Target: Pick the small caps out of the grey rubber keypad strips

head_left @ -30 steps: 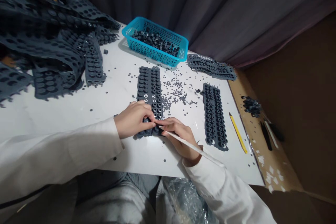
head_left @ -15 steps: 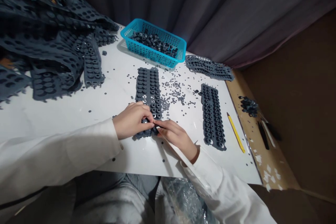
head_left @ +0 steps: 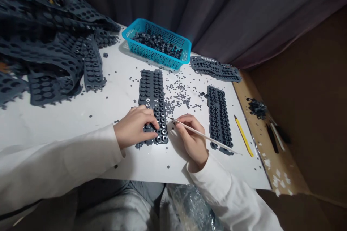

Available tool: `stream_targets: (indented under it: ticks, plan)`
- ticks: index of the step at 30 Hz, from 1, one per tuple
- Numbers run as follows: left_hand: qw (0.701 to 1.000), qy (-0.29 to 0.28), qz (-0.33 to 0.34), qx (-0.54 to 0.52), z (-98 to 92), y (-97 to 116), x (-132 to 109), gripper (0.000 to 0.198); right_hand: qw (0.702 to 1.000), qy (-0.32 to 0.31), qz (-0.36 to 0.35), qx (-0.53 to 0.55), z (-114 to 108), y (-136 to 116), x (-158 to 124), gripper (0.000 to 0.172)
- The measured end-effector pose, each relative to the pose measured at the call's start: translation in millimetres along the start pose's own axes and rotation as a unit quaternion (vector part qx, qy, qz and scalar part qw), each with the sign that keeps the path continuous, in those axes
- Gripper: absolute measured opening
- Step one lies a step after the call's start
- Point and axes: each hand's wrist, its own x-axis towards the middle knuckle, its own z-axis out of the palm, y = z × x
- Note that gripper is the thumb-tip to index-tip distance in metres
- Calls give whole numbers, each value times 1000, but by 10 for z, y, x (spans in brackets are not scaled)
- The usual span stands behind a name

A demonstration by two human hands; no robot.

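A dark grey rubber strip [head_left: 151, 83] with rows of round moulded rings lies in front of me on the white table. My left hand [head_left: 137, 124] rests over its lower left part with curled fingers, holding it down; thumb and forefinger tips press near a ring, a small gap between them. Just right of the strip, my right hand [head_left: 192, 137] pinches a thin white stick [head_left: 208, 138] with a dark pointed tip. That tip points left, close to the strip's right edge but apart from it. Part of the strip is hidden under my left hand.
Small dark discs [head_left: 181, 95] are scattered right of the strip. Behind stands a blue basket [head_left: 157, 55] of small dark parts. Another ringed strip [head_left: 220, 119] and a yellow pencil-like tool [head_left: 244, 136] lie to the right. Large rubber sheets [head_left: 54, 54] are heaped at left.
My right hand has drawn back to the right, lifting the stick's tip away from the strip. My left thumb and forefinger have parted slightly, baring more rings.
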Motion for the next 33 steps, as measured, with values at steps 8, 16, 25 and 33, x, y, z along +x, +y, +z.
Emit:
stream_targets:
  ticks: [8, 16, 25, 33]
  plan:
    - [1000, 13, 22, 4, 20, -51, -19, 13, 996, 0, 81, 33, -7, -52, 14, 12]
    - [996, 66, 50, -23, -26, -61, -7, 14, 991, 3, 119, 66, 17, -95, 47, 14]
    - [989, 144, 6, 39, -75, -171, 103, 16, 998, -63, -13, -8, 89, -178, 400, 8]
    - [986, 154, -13, 62, -50, -178, 159, 24, 993, -107, 3, 59, 172, 84, 462, 12]
